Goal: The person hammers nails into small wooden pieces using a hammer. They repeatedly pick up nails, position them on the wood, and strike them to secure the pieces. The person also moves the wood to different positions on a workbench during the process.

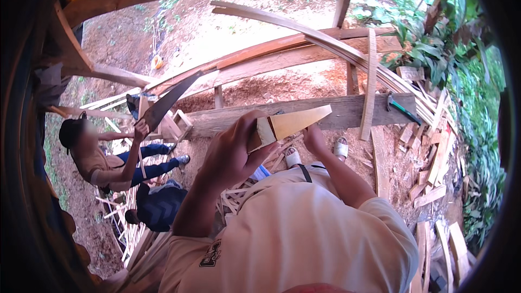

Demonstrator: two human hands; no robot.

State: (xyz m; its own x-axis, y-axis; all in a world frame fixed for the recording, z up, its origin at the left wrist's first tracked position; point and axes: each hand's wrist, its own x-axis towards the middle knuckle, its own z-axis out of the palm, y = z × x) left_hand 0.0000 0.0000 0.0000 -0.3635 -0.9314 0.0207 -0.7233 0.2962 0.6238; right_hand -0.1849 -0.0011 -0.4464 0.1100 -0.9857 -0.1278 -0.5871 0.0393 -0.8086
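My left hand (233,144) is closed around the near end of a light-coloured piece of wood (299,120), raised in front of my chest. Its squared end (264,132) looks pale and rough, and the length narrows toward the right in this view. Against the lower edge near the narrow end is my right hand (314,140), fingers curled and partly hidden by the wood. Behind and below the piece lies a thick grey plank (347,110), with a hammer (402,109) with a green and black handle on its right end.
A person (95,152) at the left holds up a handsaw (169,103); another person in dark clothes (160,206) bends low nearby. A narrow board (369,84) crosses the plank. Wood offcuts (430,184) litter the right, beside green plants (480,184). Long strips (260,19) lean across the rail.
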